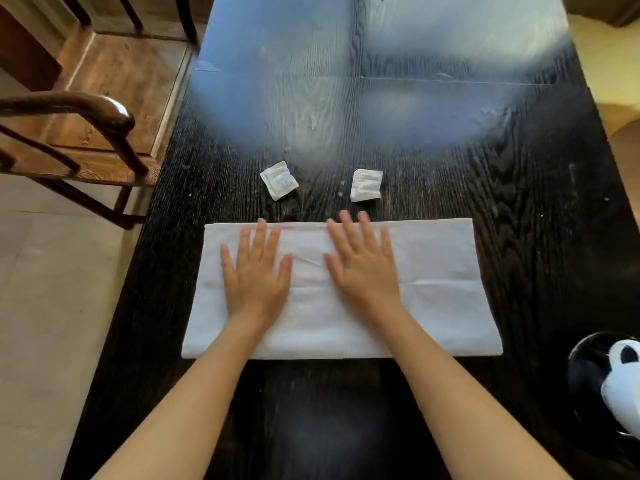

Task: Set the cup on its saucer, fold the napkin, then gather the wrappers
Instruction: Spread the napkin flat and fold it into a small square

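Note:
A white napkin (443, 306) lies flat on the dark wooden table (519, 185) as a wide rectangle with a fold line across it. My left hand (258, 271) and my right hand (363, 268) both rest palm down on its middle, fingers spread. Two small white wrappers lie just beyond the napkin: one wrapper (278, 180) to the left, the other wrapper (366, 185) to the right. At the lower right edge, a white cup (623, 386) with black patches sits on a dark saucer (581, 372), partly cut off by the frame.
A wooden armchair (86, 126) stands by the table's left side, its curved armrest close to the edge. Pale floor lies to the left. Glare covers the far part of the table.

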### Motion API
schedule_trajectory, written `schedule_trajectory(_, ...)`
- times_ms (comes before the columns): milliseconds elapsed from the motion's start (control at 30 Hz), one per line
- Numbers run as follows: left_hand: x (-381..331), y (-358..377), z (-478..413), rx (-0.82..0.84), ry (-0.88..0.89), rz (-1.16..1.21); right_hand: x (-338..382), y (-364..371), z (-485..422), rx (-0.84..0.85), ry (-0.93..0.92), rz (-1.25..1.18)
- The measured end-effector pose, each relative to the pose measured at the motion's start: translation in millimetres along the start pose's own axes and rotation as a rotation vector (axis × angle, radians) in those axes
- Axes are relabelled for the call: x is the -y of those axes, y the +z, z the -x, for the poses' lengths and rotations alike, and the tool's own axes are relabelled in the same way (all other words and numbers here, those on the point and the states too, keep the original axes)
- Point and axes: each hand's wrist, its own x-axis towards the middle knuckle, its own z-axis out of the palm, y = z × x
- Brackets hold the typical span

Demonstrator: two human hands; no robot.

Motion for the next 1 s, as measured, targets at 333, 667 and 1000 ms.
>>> schedule_trajectory(333, 16, -9, 5, 0.017, -0.069, 0.052, -100, -35, 21, -0.044, 0.319, 0.078)
schedule_trajectory(667, 24, 4, 76, 0.040, 0.034, -0.040, 7, 7, 81, 0.108, -0.157, 0.049)
schedule_trajectory(1000, 72, -21, 80, 0.213, 0.296, -0.091, -126, -39, 108, 0.177, -0.026, 0.173)
